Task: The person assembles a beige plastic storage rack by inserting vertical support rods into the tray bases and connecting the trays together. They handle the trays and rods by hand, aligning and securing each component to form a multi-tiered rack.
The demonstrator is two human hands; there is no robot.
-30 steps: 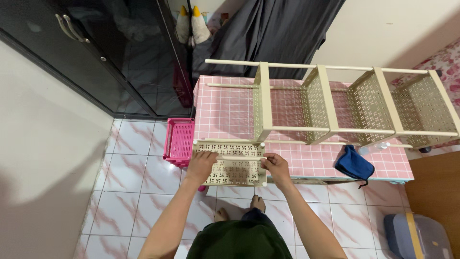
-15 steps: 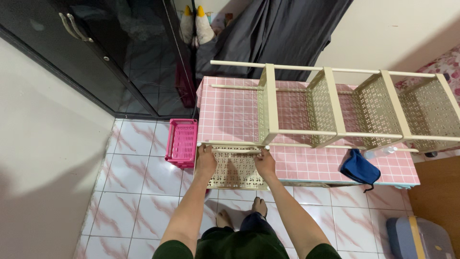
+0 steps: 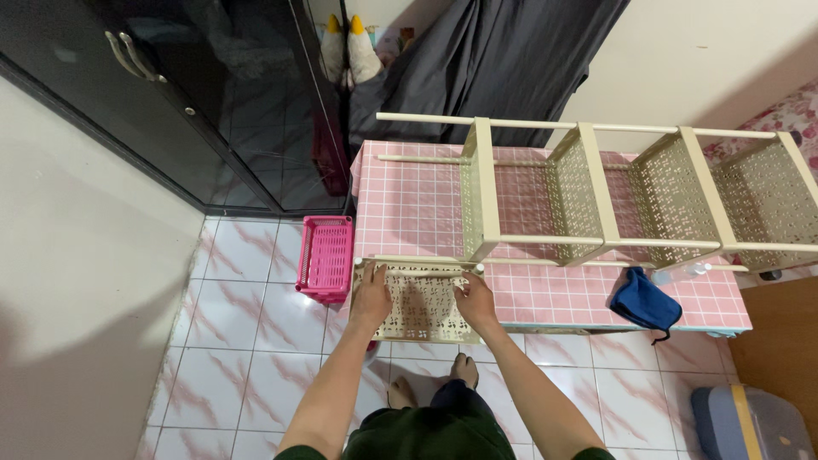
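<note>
Shelf panel – low centre of frame, both hands flat on it: left hand, right hand, fingers spread, not gripping. Press evenly, I judge, corners lined up with the rack poles.

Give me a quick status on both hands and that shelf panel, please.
Left hand and right hand flat on cream perforated plastic shelf panel. Panel at edge of pink checked table. Nothing blocking.
</note>
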